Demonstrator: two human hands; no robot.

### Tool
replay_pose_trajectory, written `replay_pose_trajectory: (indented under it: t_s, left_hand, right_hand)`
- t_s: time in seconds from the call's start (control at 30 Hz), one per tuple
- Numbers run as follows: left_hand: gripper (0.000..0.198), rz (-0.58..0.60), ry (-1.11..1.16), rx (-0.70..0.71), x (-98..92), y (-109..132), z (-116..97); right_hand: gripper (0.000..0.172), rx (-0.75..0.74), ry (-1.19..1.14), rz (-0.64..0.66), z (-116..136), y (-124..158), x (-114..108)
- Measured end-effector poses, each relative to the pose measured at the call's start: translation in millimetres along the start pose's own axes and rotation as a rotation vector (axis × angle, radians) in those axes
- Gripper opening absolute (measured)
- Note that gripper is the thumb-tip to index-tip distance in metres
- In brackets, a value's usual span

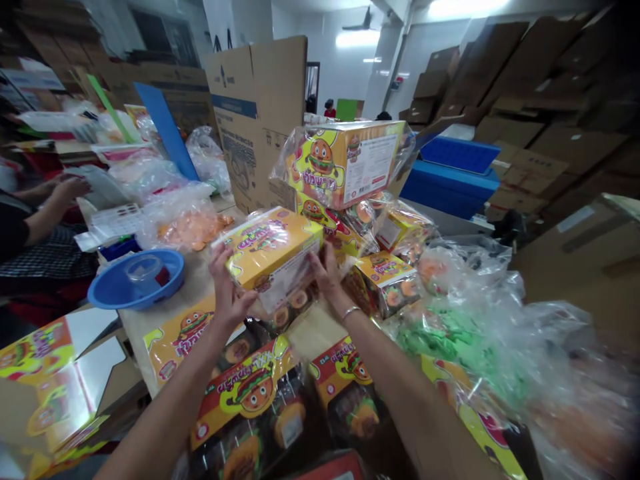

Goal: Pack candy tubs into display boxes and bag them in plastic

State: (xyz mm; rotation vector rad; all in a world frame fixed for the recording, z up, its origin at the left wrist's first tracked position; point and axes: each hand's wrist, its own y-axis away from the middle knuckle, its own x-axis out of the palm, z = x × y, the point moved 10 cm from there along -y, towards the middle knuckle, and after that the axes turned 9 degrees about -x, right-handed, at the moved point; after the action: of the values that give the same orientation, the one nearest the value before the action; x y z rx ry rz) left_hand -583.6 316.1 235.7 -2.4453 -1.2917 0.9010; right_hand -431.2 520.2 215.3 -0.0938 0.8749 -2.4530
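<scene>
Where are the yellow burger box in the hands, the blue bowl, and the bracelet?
Yellow burger box (273,257): head view, on its wrapped top face, held between both hands.
Blue bowl (115,290): head view, on its near rim, left of the hands.
Bracelet (350,311): head view, on the band around the right wrist.

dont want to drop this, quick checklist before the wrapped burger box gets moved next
1. Left hand on the wrapped burger box: ok, palm and fingers press its left end.
2. Right hand on the box: ok, fingers at its right end.
3. Box lifted off the table: ok, held above the packs below.
4. Plastic wrap sealed: cannot tell, glare hides the seams.
5. Stack of wrapped boxes behind: not ok, the top one sits tilted.
6. Blue bowl out of the way: ok, well off to the left.
</scene>
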Motion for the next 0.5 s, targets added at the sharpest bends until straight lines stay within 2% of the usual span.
replay_pose_trajectory:
  t_s: [0.03, 0.1, 0.13, 0.2, 0.27, 0.4, 0.47, 0.5]
  left_hand:
    - [0.103, 0.002, -0.063, 0.076, 3.1, -3.5, 6.5]
    - [0.093, 0.099, -0.180, 0.108, 20.7, -4.0, 33.3]
    - [0.090, 0.148, -0.222, 0.092, 29.4, -1.5, 48.2]
    - [0.086, 0.169, -0.270, 0.074, 38.5, 5.0, 66.9]
    - [0.085, 0.138, -0.293, 0.077, 42.2, 9.3, 69.0]
    - [0.092, 0.166, -0.344, 0.016, 48.8, 5.1, 51.8]
    - [0.099, 0.193, -0.385, -0.040, 38.5, 4.9, 42.2]
    - [0.100, 0.183, -0.397, -0.076, 25.3, 8.4, 38.3]
  right_hand:
    - [0.054, 0.074, -0.006, 0.033, -28.6, 7.3, 11.2]
    - [0.056, 0.224, 0.017, 0.079, -79.0, 25.0, 25.5]
    - [0.055, 0.277, 0.031, 0.094, -96.8, 32.9, 29.0]
    - [0.052, 0.321, 0.046, 0.118, -115.0, 42.6, 32.1]
    - [0.048, 0.333, 0.049, 0.140, -117.3, 45.3, 32.0]
    - [0.047, 0.412, 0.100, 0.175, -105.8, 49.8, 24.1]
    - [0.049, 0.498, 0.173, 0.183, -99.0, 61.1, 15.0]
    - [0.047, 0.543, 0.202, 0.199, -94.4, 69.8, 11.6]
